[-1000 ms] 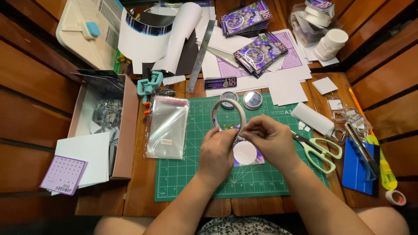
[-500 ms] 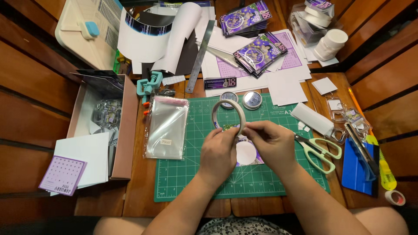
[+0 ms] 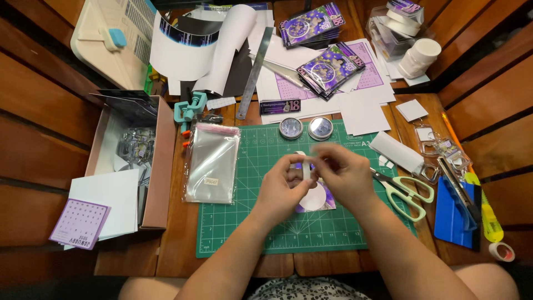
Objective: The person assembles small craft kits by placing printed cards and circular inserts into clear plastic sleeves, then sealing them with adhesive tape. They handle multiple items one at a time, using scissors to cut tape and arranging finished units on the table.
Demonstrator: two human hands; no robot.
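Note:
Both my hands meet over the middle of the green cutting mat (image 3: 250,228). My left hand (image 3: 280,191) pinches a clear tape roll (image 3: 305,166), which stands edge-on between my fingers. My right hand (image 3: 347,175) is at the roll's right side, fingers curled against it and slightly blurred. Under my hands lie a white round disc (image 3: 315,199) and a purple printed card (image 3: 327,199), partly hidden by my fingers.
Clear plastic sleeves (image 3: 212,164) lie on the mat's left edge, two round tins (image 3: 305,128) at its top. Green-handled scissors (image 3: 408,191), a blue squeegee (image 3: 455,214) and keychain blanks (image 3: 438,150) sit right. An open cardboard box (image 3: 161,166) stands left. Purple packets (image 3: 330,64) and a steel ruler (image 3: 254,72) lie behind.
The tape roll, seen before as an open ring above my hands, has turned edge-on and come down between my fingers. My right hand has shifted up and left over it.

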